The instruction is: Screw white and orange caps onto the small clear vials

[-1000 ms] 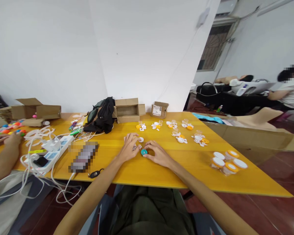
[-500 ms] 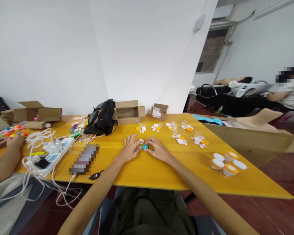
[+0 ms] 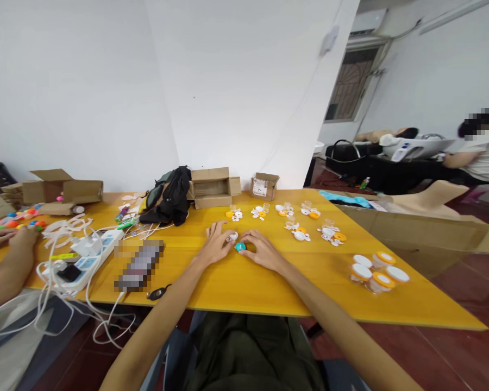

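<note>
Right hand (image 3: 264, 251): palm down over the table (image 3: 269, 293), its thumb and index finger pinching a small teal disc.
Teal disc (image 3: 240, 247): at the right hand's fingertips, in the gap between the two hands.
Left hand (image 3: 215, 245): palm down, fingers bent and slightly spread; whether thumb and index finger grip a small piece cannot be told.
White round part (image 3: 233, 236): beside the left hand's fingertips, just beyond the teal disc.
Part sets (image 3: 300, 235): six clusters of white, orange and clear pieces, beyond the hands and reaching out past the right hand's side.
Lidded jars (image 3: 383, 281): five, grouped well to the right of the right hand, lids white and orange.
Dark device (image 3: 140, 265): left of the left hand, surface pixelated; a black fob (image 3: 158, 293) lies nearer the wearer.
Power strip (image 3: 83, 266): farther left of the left hand, among white cables.
Cardboard box (image 3: 212, 187): beyond the left hand, against the wall; a black bag (image 3: 173, 198) adjoins it.
Co-worker's hand (image 3: 23, 238): far left of the left hand, near coloured balls (image 3: 13, 223).
</note>
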`<state>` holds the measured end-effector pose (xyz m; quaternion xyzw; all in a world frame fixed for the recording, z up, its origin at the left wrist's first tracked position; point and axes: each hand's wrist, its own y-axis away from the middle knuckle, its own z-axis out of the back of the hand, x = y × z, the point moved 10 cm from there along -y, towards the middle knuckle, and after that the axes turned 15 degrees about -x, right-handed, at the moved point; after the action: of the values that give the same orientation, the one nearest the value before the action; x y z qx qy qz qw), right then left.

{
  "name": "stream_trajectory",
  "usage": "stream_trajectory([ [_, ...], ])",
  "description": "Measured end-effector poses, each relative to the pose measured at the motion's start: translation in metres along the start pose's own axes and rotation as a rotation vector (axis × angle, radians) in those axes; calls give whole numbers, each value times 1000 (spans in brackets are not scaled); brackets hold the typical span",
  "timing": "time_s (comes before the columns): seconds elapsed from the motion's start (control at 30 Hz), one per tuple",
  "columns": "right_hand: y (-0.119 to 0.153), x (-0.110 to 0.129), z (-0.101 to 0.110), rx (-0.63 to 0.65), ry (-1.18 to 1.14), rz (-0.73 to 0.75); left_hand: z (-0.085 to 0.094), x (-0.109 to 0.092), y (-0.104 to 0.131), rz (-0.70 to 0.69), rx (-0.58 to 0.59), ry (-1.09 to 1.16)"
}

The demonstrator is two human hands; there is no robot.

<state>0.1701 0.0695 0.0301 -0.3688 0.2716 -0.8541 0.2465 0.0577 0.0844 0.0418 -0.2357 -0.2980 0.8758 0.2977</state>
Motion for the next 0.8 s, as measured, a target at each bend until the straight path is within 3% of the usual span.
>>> stream_trajectory([
  [0.33, 1, -3, -1, -7, -45, -8, -5, -2, 0, -15, 40, -7],
  [0.63, 1, -11, 9, -16, -62, -36, -4, -15, 4, -110, 66, 49],
  [0.8, 2, -19, 10, -9, -100, -80, -6, -11, 3, -91, 48, 31],
])
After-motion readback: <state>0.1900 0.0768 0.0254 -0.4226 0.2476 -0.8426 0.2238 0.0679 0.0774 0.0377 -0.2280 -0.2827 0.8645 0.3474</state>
